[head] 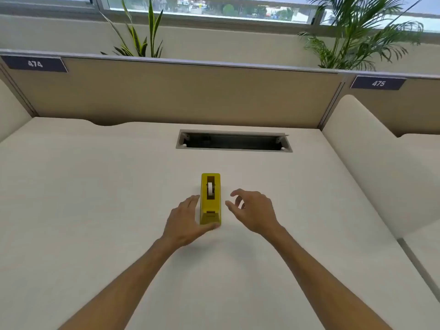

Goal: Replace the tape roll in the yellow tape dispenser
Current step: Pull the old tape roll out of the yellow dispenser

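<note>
Partition labels read 474 (35, 64) and 475 (378, 83). The yellow dispenser (210, 208), white roll (210, 188) in its slot, stands mid-bench (95, 186). The left hand (187, 222) cups its near left side, open; the right hand (253, 210) hovers just beside, open.

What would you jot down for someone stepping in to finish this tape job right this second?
Left hand: open, cupped against the left side and near end of the yellow tape dispenser; not gripping it.
Right hand: open, fingers curled, hovering just right of the dispenser, apart from it.
The dispenser stands upright on the white desk, short of the cable slot.
A white tape roll sits in its well.
Done: nothing visible yet.
Left: steady the dispenser, lift the roll out, fit a new one. No spare roll is in view.
</note>
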The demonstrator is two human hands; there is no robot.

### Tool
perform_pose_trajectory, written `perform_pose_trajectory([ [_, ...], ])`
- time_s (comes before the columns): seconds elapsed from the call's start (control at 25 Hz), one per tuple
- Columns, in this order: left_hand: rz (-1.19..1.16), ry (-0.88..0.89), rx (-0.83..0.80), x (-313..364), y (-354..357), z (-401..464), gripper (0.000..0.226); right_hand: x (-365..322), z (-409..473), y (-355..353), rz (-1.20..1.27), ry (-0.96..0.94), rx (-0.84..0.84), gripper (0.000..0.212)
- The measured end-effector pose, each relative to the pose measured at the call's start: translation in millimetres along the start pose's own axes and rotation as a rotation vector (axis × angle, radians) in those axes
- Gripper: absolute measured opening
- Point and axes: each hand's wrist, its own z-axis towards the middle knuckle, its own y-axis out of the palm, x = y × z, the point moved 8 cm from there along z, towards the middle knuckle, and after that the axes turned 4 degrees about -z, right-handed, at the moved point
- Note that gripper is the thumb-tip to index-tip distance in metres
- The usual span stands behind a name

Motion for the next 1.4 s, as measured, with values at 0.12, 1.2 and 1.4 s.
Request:
perform_pose_trajectory([
  [0.12, -0.036, 0.020, 0.043, 5, 11, 1, 0.103, -8, 6, 12, 0.011, -0.031, -0.031, 0.037],
  [1.2, -0.247, 0.032, 0.199, -12, 40, 0, 0.088, -39, 72, 48, -0.097, -0.141, -0.130, 0.039],
  [1.4, -0.264, 0.054, 0.188, -14, 42, 0, 0.086, -41, 71, 43, -0.051, -0.137, -0.117, 0.038],
])
